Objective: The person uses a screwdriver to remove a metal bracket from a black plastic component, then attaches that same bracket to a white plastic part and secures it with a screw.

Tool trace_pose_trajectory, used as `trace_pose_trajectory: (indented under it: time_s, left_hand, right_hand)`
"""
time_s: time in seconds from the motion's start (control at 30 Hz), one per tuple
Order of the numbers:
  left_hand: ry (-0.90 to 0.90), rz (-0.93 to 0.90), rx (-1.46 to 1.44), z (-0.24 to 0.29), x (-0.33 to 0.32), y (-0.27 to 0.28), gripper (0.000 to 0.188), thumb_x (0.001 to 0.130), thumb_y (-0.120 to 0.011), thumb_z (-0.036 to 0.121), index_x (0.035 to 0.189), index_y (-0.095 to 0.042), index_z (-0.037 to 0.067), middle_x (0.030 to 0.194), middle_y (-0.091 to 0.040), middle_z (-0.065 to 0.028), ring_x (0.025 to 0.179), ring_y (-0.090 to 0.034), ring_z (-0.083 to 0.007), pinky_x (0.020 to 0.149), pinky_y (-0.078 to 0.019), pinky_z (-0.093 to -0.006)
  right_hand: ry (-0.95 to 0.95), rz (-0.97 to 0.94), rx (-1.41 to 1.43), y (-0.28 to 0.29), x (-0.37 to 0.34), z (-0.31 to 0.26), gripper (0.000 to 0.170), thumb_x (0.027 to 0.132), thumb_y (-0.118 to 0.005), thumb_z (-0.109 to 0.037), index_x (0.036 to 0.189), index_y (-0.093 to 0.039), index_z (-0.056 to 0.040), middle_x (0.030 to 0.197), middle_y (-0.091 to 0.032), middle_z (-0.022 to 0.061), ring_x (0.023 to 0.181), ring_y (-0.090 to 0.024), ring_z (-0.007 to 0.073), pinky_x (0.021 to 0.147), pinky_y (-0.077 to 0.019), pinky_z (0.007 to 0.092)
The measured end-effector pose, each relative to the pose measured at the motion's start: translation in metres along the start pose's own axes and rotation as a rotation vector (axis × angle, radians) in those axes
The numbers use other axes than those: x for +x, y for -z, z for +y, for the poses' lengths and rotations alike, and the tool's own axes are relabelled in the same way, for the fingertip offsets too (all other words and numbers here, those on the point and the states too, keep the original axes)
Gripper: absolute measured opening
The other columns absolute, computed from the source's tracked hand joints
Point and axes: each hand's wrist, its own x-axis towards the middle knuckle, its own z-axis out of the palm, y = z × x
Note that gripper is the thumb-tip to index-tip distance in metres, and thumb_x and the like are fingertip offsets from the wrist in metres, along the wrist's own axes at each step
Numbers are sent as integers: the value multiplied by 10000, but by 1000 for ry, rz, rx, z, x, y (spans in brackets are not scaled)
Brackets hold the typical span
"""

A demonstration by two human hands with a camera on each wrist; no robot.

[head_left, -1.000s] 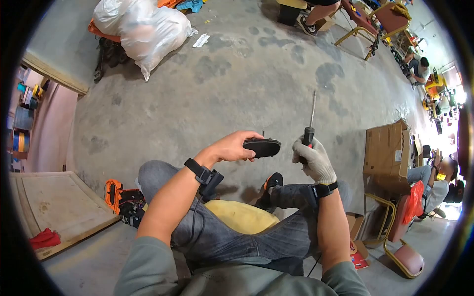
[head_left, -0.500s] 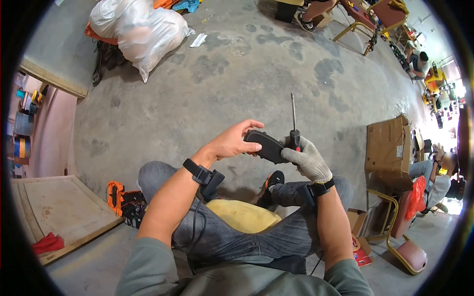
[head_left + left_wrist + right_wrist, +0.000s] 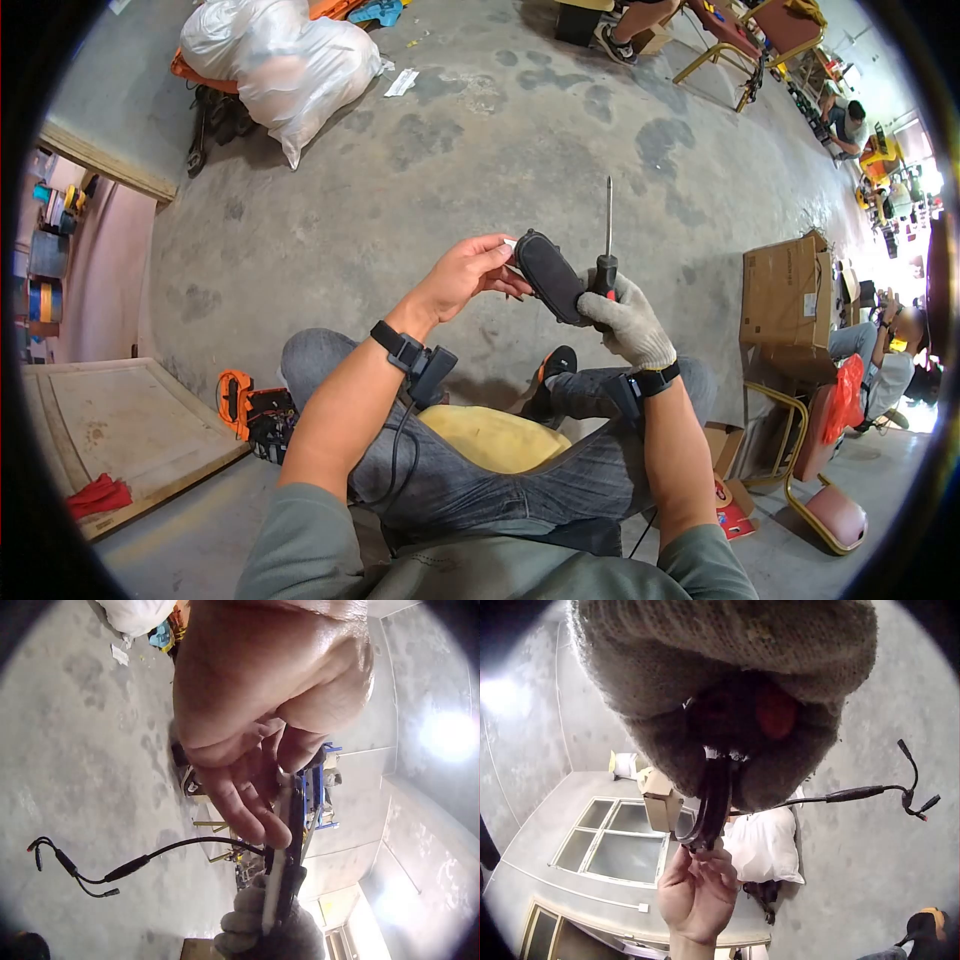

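Note:
A flat black oval part [image 3: 549,277] is held tilted between both hands, its dark face toward the head camera. The bare left hand [image 3: 462,275] pinches its upper left end; in the left wrist view its fingers lie along a pale strip [image 3: 276,889] on the part's other side. My gloved right hand [image 3: 634,322] grips the lower right end with its thumb on the dark face. That same hand also holds a screwdriver [image 3: 607,262], shaft pointing away and the handle partly hidden in the glove. A thin black cable [image 3: 127,868] with split connector ends trails from the part.
A yellow cushion-like thing [image 3: 490,437] lies between the legs. Left is a wooden panel [image 3: 130,430] with an orange-and-black item [image 3: 236,402] beside it. A cardboard box [image 3: 783,305] and a chair [image 3: 830,515] stand right; white sacks [image 3: 290,75] lie far left. Other people sit at right.
The right hand has come left and taken hold of the oval part along with the screwdriver. The part has turned more upright, and the left hand has shifted its grip to the upper end.

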Motion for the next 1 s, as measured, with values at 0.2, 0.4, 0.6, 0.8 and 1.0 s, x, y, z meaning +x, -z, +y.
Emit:
trace_pose_trajectory:
  time_s: [0.2, 0.4, 0.6, 0.8, 1.0]
  left_hand:
    - [-14, 11, 3, -1, 1, -1, 286, 1069, -463, 221, 1226, -606, 29, 1064, -716, -97, 936, -715, -207, 883, -563, -355]
    - [16, 57, 12, 6, -1, -8, 301, 1064, -488, 256, 1239, -595, 35, 1067, -710, -97, 936, -715, -211, 862, -562, -339]
    - [2, 106, 92, 1, -1, -6, 333, 998, -638, 252, 1231, -569, 25, 1053, -705, -122, 896, -727, -209, 809, -584, -322]
    - [9, 169, 34, 4, -3, -7, 324, 971, -665, 185, 1187, -511, -2, 1033, -705, -182, 914, -739, -253, 819, -607, -353]
    - [-13, 166, 9, 0, -2, -4, 316, 958, -663, 159, 1188, -491, 28, 1052, -707, -200, 980, -726, -288, 880, -591, -370]
  right_hand:
    - [-19, -7, 37, 2, 0, 3, 398, 820, -725, -202, 1141, -637, 17, 931, -664, 49, 804, -611, 117, 725, -482, 262]
    - [-27, -19, 50, -5, -5, -16, 439, 823, -728, -195, 1181, -595, 21, 939, -613, 40, 812, -588, 126, 715, -480, 272]
    - [9, -54, 159, 1, -2, -4, 433, 834, -696, -151, 1208, -605, 47, 1032, -668, 99, 865, -643, 158, 781, -529, 293]
    - [37, -37, 308, 1, 0, -4, 495, 850, -710, -138, 1284, -556, 44, 1071, -658, 111, 901, -657, 183, 771, -562, 304]
    - [52, 5, 367, 1, 0, -3, 518, 861, -707, -129, 1311, -532, 59, 1063, -661, 112, 912, -660, 169, 774, -576, 299]
